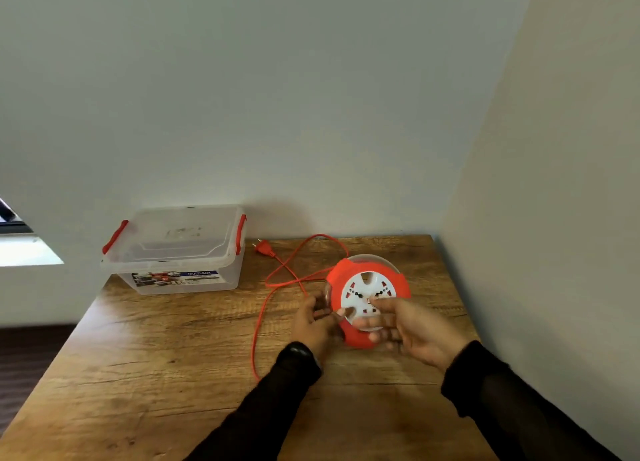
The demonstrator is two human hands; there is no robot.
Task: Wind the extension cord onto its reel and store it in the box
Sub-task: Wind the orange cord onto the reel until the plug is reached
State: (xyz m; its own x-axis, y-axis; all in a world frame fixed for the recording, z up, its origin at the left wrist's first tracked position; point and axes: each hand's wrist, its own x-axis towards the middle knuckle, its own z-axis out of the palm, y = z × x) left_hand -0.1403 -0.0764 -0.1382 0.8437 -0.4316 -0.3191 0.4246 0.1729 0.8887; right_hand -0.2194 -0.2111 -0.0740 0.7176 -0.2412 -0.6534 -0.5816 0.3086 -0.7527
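An orange reel with a white socket face lies tilted on the wooden table, right of centre. My left hand grips its left rim. My right hand rests on the white face, forefinger at the hub, fingers along the lower edge. The orange cord trails loose from the reel's left side, looping back toward the wall and forward toward the table's front. Its plug lies near the wall. A clear plastic box with red latches and its lid on stands at the table's back left.
Walls close off the table at the back and on the right. The table's left edge drops to a dark floor. A window sill shows at far left. Bare wood lies between the box and my arms.
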